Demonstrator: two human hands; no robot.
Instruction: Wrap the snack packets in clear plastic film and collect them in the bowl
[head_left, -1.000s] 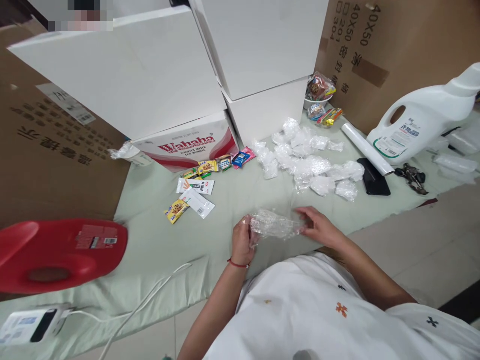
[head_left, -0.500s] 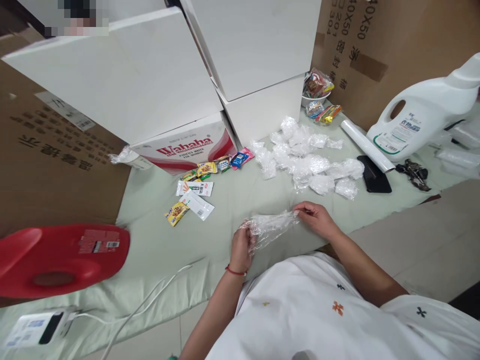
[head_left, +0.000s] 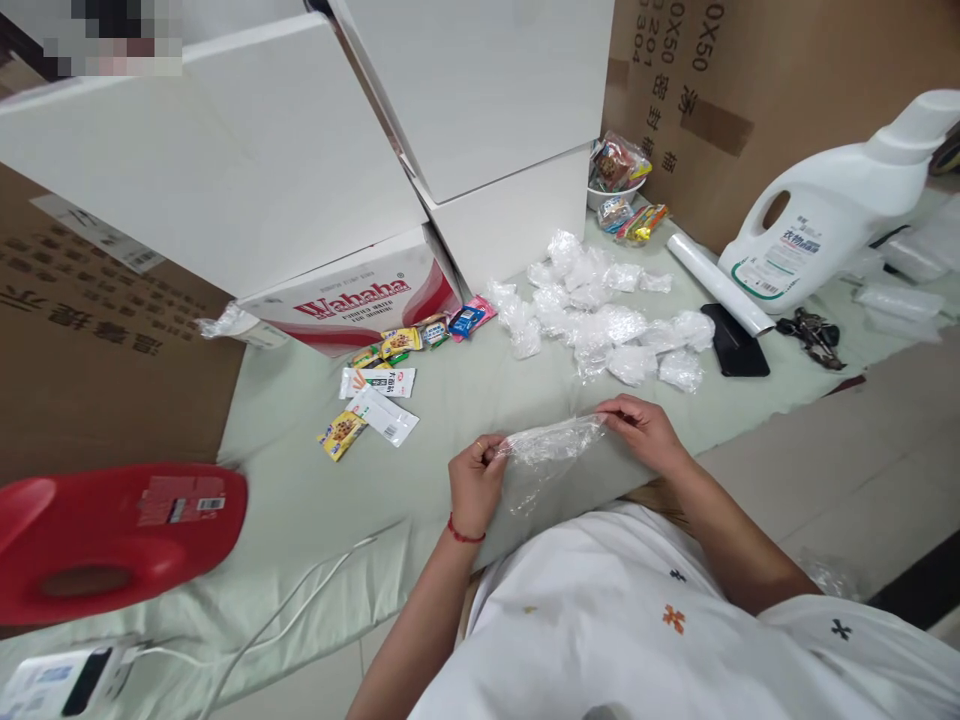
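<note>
A sheet of clear bubble wrap (head_left: 551,455) hangs stretched between my two hands, above the front edge of the cloth-covered table. My left hand (head_left: 478,485), with a red string bracelet at the wrist, pinches its left upper corner. At the right upper corner my right hand (head_left: 643,432) pinches it between thumb and fingers. Beyond my hands lie several crumpled bubble-wrap bundles (head_left: 611,325); what is inside them cannot be made out. To the left are small snack packets (head_left: 401,342), two white sachets (head_left: 382,412) and a yellow packet (head_left: 342,434).
White boxes (head_left: 480,90) and a Wahaha carton (head_left: 352,300) stand at the back. On the right are a white detergent bottle (head_left: 810,230), a white roll (head_left: 716,285), a black phone (head_left: 735,340) and keys (head_left: 814,335). A red jug (head_left: 180,520) and a cable (head_left: 285,610) lie left.
My left hand has shifted slightly left and turned, so its pinching thumb and fingers now show. The bubble wrap is pulled straighter along its top edge. The view has shifted a little.
</note>
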